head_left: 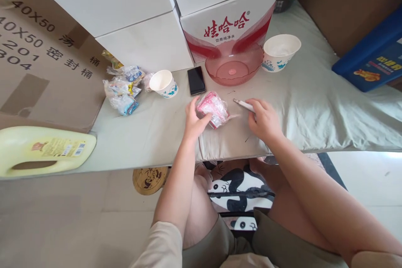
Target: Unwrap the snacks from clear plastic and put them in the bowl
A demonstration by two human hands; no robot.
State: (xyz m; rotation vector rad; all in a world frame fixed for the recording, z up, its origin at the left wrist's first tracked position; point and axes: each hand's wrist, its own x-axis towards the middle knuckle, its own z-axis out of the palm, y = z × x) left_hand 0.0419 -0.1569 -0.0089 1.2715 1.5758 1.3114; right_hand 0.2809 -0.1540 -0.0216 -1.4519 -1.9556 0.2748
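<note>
Olive shorts (292,236) nearest, at 6 o'clock in the head view, below the cloth-covered desk (150,134). Clock centre from here: pink-and-clear plastic-wrapped packet (215,109), lying near the desk's front edge. Left hand (194,122) at 8, thumb on the wrap, fingers curled round the side, clamped lightly by the look of it. Right hand (266,121) between 3 and 4, fingers clamped on a slim white cutter-like tool (246,105), exact type unclear; tip points at the packet, apart from it. Smartphone (196,80) at 11, just beside; pink ribbed bowl (234,71) at 1; small paper cup (163,83) at 10; larger paper tub (280,53) at 2; snack packets (122,92) at 9. Risks, judged: tip could skate off slick film into the left thumb, which sits in its line; wrinkled cloth could bunch, packet skids; light hold could let it twist into the phone.
</note>
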